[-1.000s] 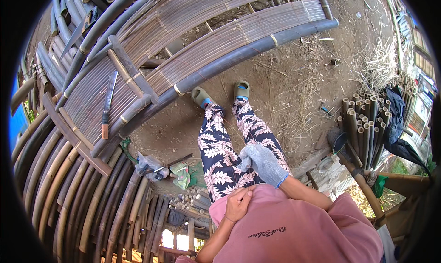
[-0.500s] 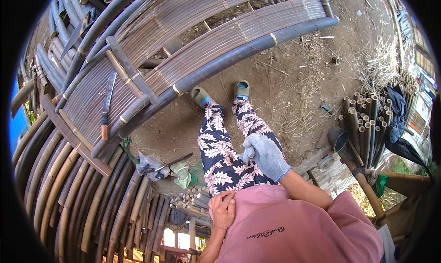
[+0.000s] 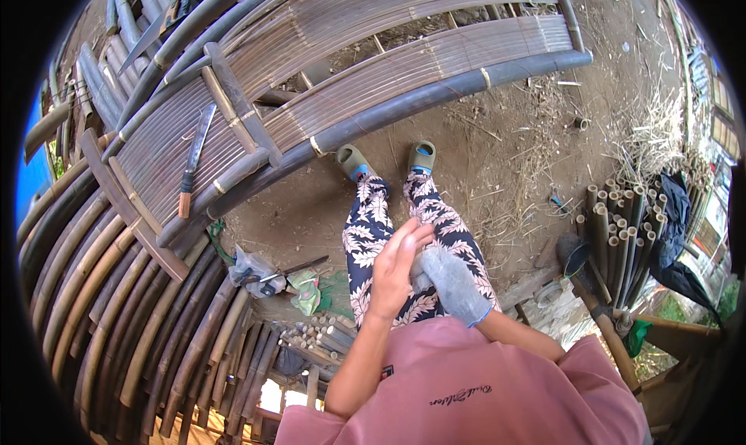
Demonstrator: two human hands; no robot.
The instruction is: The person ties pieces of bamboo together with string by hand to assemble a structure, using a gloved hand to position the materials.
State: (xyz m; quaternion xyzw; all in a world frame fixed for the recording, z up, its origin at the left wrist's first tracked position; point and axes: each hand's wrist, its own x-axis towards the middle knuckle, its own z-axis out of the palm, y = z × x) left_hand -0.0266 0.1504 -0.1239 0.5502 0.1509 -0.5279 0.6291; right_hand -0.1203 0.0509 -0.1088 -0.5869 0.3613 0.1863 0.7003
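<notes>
- Half gloved: wore a grey glove (image 3: 460, 289) on the right hand (image 3: 451, 280), maybe to guard against sharp edges, and had the left hand (image 3: 395, 272) bare, maybe to feel better.
- Held the left hand up, flat, fingers straight and close together, with nothing to be seen in it.
- Curled the right hand in, just beside the left; could not tell touching from a bit apart, nor tell about anything held inside the curl.
- Had the glove over the pants (image 3: 460, 237), just in front of the shirt (image 3: 505, 383), likely an easy spot for both hands to meet.
- Set the shoes (image 3: 423, 157) a little apart on the dirt (image 3: 497, 181), maybe for good balance.
- Had the knife (image 3: 197, 146) lying on the slats (image 3: 155, 156) at the left end of the bench (image 3: 435, 95), handle on the near side, likely for quick picking up.
- Had the saw (image 3: 158, 31) farther off, past the bench, maybe to be out of the way.
- Had the poles (image 3: 144, 313) side by side, likely to be neat, and the tubes (image 3: 614, 235) upright in a bunch, maybe to save room.
</notes>
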